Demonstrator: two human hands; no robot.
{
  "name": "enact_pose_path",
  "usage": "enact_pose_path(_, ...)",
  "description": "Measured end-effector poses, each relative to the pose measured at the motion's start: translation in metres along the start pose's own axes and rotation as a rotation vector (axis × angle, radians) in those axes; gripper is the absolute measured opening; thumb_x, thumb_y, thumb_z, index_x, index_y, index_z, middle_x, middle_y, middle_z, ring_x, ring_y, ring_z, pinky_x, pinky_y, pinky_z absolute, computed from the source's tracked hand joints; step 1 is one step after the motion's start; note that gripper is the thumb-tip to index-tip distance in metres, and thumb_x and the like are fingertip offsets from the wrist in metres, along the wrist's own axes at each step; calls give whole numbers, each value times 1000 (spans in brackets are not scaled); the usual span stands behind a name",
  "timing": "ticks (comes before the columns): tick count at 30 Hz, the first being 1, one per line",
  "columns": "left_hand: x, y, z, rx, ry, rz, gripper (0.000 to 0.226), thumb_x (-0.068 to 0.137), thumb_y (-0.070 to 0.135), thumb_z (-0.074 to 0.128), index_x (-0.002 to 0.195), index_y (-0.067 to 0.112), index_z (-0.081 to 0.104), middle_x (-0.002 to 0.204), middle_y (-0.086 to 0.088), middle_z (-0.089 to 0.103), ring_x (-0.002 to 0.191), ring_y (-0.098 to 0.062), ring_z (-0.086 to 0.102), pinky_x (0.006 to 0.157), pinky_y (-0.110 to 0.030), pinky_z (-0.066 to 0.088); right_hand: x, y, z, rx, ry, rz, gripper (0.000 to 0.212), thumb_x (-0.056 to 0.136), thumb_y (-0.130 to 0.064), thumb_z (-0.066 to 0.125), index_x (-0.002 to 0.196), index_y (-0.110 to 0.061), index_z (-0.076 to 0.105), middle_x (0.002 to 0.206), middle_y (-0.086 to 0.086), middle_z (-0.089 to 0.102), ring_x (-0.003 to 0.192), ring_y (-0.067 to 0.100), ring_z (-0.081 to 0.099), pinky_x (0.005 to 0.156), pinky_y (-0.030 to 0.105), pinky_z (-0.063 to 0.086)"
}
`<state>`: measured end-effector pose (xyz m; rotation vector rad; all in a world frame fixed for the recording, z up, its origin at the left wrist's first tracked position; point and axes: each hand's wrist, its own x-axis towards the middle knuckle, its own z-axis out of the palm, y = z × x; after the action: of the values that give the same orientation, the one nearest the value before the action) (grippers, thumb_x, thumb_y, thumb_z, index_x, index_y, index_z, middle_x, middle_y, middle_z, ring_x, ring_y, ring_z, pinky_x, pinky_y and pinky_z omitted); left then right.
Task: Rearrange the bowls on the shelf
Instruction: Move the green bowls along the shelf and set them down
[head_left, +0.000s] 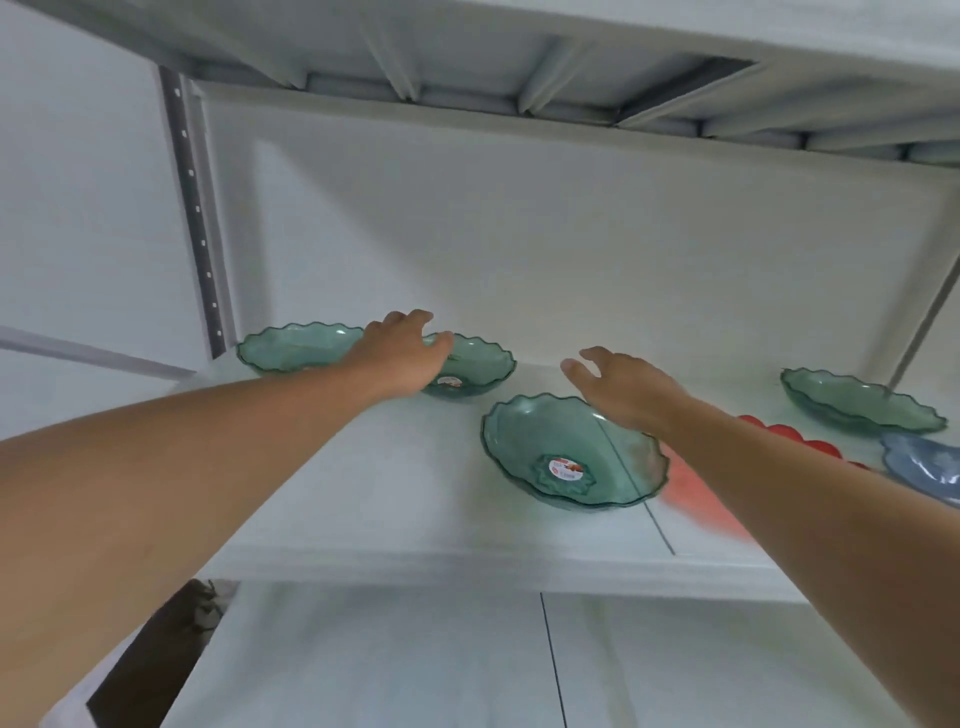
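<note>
green bowls (566, 457) scalloped, clear | red bowl (691, 493) | blue bowl (924, 467) | shelf (395, 499) white

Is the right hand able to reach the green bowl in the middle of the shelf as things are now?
Probably yes. The right hand hovers open just above the back rim of the middle green bowl, and nothing lies between them. The red dish sits beside it, under the forearm, not in the way.

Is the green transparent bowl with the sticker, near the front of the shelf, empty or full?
Empty. Through the scalloped green transparent bowl only its round red-and-white sticker and the white shelf show; nothing lies inside.
</note>
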<state>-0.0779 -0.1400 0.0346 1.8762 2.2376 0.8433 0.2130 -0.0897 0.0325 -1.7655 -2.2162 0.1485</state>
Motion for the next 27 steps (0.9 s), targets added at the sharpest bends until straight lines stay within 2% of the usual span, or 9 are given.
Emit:
enact_pose_path(5,-58,46,23,2,68,-33,69,101,61,35,160,26,42,163,-9,42,149,-32,38,116,-44,35,-45,65,-10,52,-12,-66,82,96,-77,28,161,-29,41,163,8,48,148,33,46,117,50,39)
enact_pose_path(9,-108,64,52,-31,43,-96,68,98,60,36,153,23,51,157,-7,51,142,-29,48,112,-41,41,-79,112,-22,47,-26,-102,82,96,-76,29,161,-28,42,162,9,48,146,35,47,116,51,40)
enact_pose_path(11,-128,71,53,-29,104,-109,57,101,55,39,145,25,58,149,-2,58,135,-26,54,106,-40,45,-92,128,-29,-7,-39,-103,79,98,-74,30,159,-26,46,160,10,51,145,36,48,115,51,41)
enact_pose_path(15,-146,84,47,38,258,-25,38,99,39,43,125,34,70,122,11,70,112,-21,64,94,-41,54,-111,148,-40,-48,-12,-102,63,100,-64,35,130,-19,65,129,12,67,116,35,59,97,47,50)
enact_pose_path(18,-141,87,47,36,183,-75,41,98,42,43,129,33,67,124,7,70,110,-24,65,90,-40,53,-126,152,-43,-63,-9,-70,63,97,-67,32,121,-20,67,118,9,67,108,33,60,90,45,51)
enact_pose_path(20,-138,87,50,80,145,-87,44,101,42,43,139,30,63,134,4,66,117,-25,63,90,-37,50,-133,149,-44,-91,-18,-59,69,91,-72,27,119,-23,67,117,6,66,109,32,60,92,46,52)
enact_pose_path(23,-129,80,58,66,88,-164,54,103,44,41,152,23,52,144,-4,61,125,-30,60,93,-38,48,-132,144,-44,-100,-38,-45,63,91,-68,28,112,-23,65,112,5,65,102,30,61,91,46,54)
enact_pose_path(25,-122,77,67,37,26,-260,62,103,48,39,155,15,42,136,-11,63,111,-34,66,84,-37,51,-132,140,-43,-95,-21,-42,56,93,-65,31,106,-23,65,107,4,65,98,29,62,88,45,55)
enact_pose_path(27,-118,77,77,-92,-42,-378,61,103,46,41,151,8,38,118,-13,66,75,-29,71,62,-30,50,-131,137,-42,-90,-1,-42,55,94,-64,33,109,-23,66,107,4,65,99,29,62,88,45,56)
